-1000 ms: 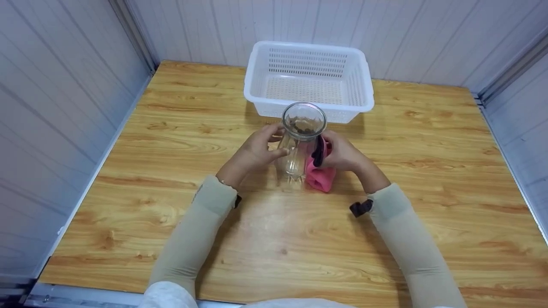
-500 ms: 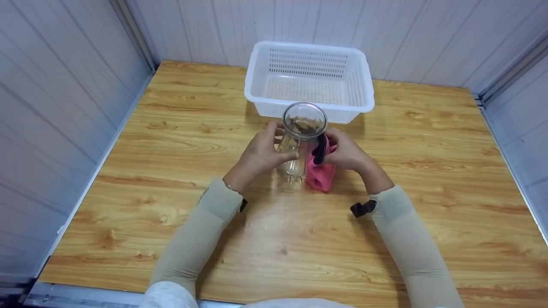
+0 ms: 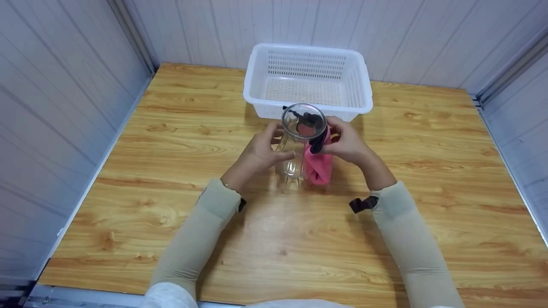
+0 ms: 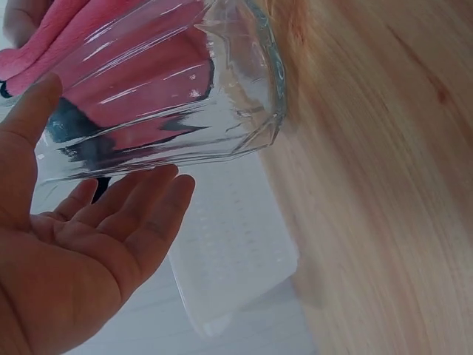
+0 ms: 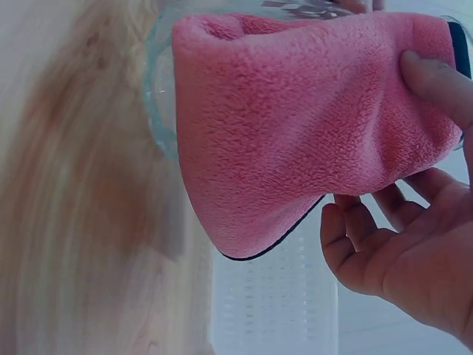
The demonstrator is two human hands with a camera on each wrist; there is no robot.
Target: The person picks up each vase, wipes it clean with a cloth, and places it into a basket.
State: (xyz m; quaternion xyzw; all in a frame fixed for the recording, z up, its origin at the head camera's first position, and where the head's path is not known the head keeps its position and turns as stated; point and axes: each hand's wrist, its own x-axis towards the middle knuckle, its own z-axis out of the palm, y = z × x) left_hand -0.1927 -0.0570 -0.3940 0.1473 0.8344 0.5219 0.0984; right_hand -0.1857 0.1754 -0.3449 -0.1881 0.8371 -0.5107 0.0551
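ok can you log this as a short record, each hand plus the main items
left hand grip: thumb and fingers around the glass vase
right hand grip: holding the pink cloth between thumb and fingers
glass vase: between the hands, mouth up
pink cloth: dark edging, at the vase's right side
white basket: on the wood-grain table, beyond the vase

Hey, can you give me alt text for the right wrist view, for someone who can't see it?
A fuzzy pink cloth with dark edging, held in a person's right-hand grip, covers much of a clear glass vessel behind it. Beyond are a white perforated basket and a wood-grain tabletop.
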